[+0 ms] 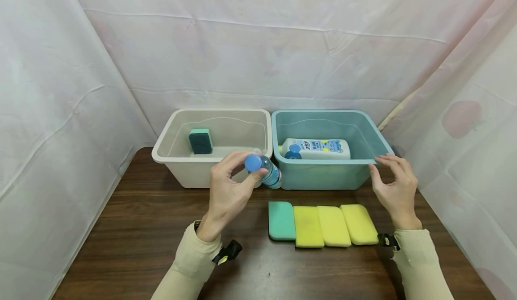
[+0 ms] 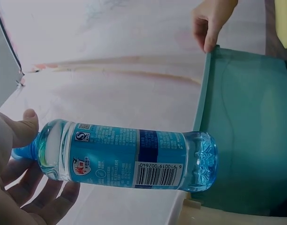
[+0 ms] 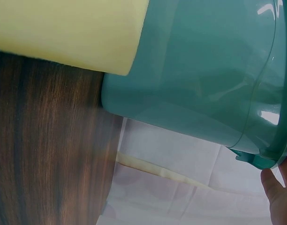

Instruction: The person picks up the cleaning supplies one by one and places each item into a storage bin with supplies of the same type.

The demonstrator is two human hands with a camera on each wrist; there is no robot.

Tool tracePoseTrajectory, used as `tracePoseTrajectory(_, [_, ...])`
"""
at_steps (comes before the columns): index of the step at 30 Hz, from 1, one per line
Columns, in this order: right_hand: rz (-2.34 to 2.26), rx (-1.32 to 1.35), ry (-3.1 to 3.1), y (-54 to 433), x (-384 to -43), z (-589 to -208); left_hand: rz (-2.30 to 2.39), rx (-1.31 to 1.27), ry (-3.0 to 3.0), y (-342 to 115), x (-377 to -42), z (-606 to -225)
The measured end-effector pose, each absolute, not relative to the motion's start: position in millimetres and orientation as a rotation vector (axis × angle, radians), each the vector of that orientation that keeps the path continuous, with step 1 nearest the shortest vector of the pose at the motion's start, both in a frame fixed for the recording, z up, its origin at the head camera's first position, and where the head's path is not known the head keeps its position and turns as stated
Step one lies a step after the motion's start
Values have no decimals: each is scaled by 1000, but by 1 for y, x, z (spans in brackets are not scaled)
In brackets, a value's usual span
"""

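Observation:
My left hand point(image 1: 232, 187) grips a clear bottle of blue liquid point(image 2: 129, 157) near its blue cap point(image 1: 253, 162). The bottle is tilted in front of the gap between two bins, and its printed label with a barcode faces the left wrist camera. At the front right corner of the teal bin point(image 1: 319, 174), my right hand point(image 1: 396, 187) pinches the rim between thumb and fingers. Inside that bin a white detergent bottle point(image 1: 323, 148) lies on its side, with a blue-capped bottle point(image 1: 293, 152) partly hidden by the front wall.
To the left stands a beige bin point(image 1: 194, 172) with a dark-faced green sponge point(image 1: 200, 141) inside. On the wooden table point(image 1: 161, 246), a teal sponge point(image 1: 282, 220) and three yellow sponges point(image 1: 333, 226) lie in a row before the teal bin. Pale curtains point(image 1: 258, 57) surround the table.

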State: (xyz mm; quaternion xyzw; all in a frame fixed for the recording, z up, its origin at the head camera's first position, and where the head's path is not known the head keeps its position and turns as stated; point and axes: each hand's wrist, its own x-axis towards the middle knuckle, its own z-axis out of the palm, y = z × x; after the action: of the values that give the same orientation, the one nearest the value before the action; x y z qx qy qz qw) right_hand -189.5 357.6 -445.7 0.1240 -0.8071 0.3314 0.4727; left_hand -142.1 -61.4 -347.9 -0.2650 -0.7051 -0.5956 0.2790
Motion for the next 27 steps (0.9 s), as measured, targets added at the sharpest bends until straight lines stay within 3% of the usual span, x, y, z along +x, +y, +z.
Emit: tracePoseTrajectory(27, [810, 306, -1975, 359, -190, -446, -1667, -661, -1851, -49, -151, -340])
